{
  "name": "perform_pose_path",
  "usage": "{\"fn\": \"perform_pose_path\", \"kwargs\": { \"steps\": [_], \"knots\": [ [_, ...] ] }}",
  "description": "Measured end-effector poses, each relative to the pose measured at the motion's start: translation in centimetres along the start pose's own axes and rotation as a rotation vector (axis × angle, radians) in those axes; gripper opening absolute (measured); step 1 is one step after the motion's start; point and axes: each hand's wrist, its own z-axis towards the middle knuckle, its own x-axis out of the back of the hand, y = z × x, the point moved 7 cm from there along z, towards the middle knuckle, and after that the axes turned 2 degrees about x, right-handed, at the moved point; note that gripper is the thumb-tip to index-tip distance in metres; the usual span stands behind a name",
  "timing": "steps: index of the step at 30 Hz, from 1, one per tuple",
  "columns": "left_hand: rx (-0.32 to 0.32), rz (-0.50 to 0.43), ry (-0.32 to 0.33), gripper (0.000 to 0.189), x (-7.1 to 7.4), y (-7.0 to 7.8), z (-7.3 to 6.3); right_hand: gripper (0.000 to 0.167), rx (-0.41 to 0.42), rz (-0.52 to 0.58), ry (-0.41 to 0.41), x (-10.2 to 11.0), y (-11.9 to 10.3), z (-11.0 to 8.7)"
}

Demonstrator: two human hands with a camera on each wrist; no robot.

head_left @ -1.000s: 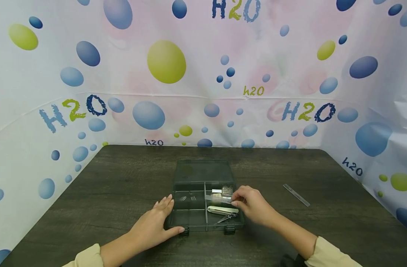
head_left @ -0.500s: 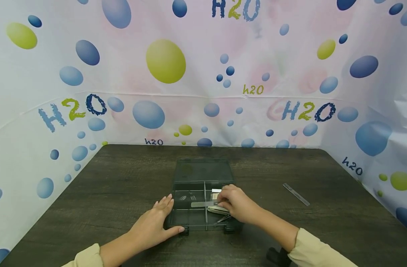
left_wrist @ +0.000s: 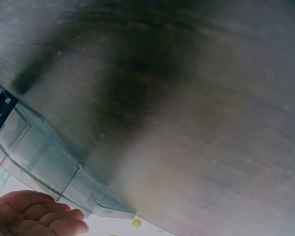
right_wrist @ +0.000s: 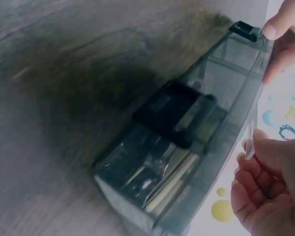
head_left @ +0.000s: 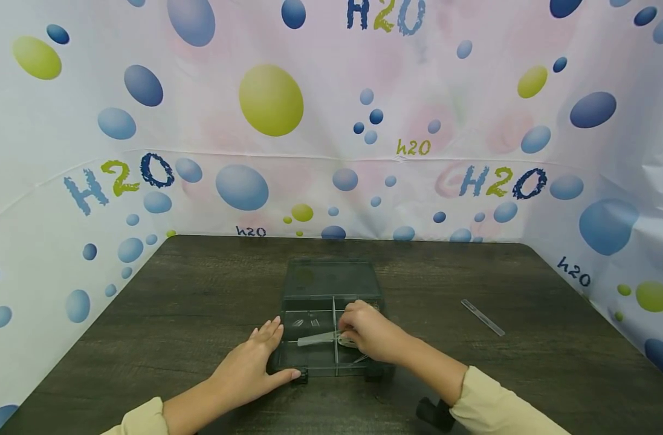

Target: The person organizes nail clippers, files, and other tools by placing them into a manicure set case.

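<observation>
My right hand (head_left: 371,329) pinches one end of a flat translucent strip (head_left: 316,339) between thumb and fingertips. The strip points left, over the divider of a dark see-through organizer box (head_left: 309,362) whose lid (head_left: 331,279) lies back. In the right wrist view my thumb and forefinger meet on the strip (right_wrist: 250,147), just above the rim. My left hand (head_left: 249,365) rests along the box's left side, fingers extended, thumb by the left latch (head_left: 303,377). A cream-coloured long item (right_wrist: 172,184) lies in the front right compartment, mostly hidden by my right hand in the head view.
A second clear strip (head_left: 483,317) lies on the dark wooden table (head_left: 445,278) to the right of the box. Small clear pieces (head_left: 306,322) sit in a left compartment. A patterned sheet (head_left: 331,121) stands behind the table and along both sides.
My right hand has moved left across the box, carrying the strip from above the right compartments until it reaches over the left ones. My left hand has stayed in place.
</observation>
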Motion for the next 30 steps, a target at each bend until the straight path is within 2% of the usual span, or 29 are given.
{"fn": "perform_pose_path", "kwargs": {
  "steps": [7,12,19,24,30],
  "knots": [
    [0.0,-0.004,-0.005,0.083,0.1,0.0,0.0,0.004,-0.002,-0.027,-0.052,-0.8,-0.9,1.0],
    [-0.002,-0.007,-0.008,0.084,0.0,0.0,0.0,0.004,0.011,-0.1,-0.078,-1.2,-1.6,1.6],
    [-0.003,-0.008,-0.009,0.085,0.0,0.0,0.0,0.006,0.039,-0.253,-0.057,-1.8,-2.5,2.2],
    [-0.008,-0.008,-0.003,0.084,0.0,0.0,-0.1,0.01,-0.013,-0.39,-0.045,-2.4,-2.6,2.5],
    [-0.009,-0.013,-0.002,0.085,0.0,0.0,0.0,0.014,-0.077,-0.491,-0.05,-2.9,-2.6,3.0]
  ]
}}
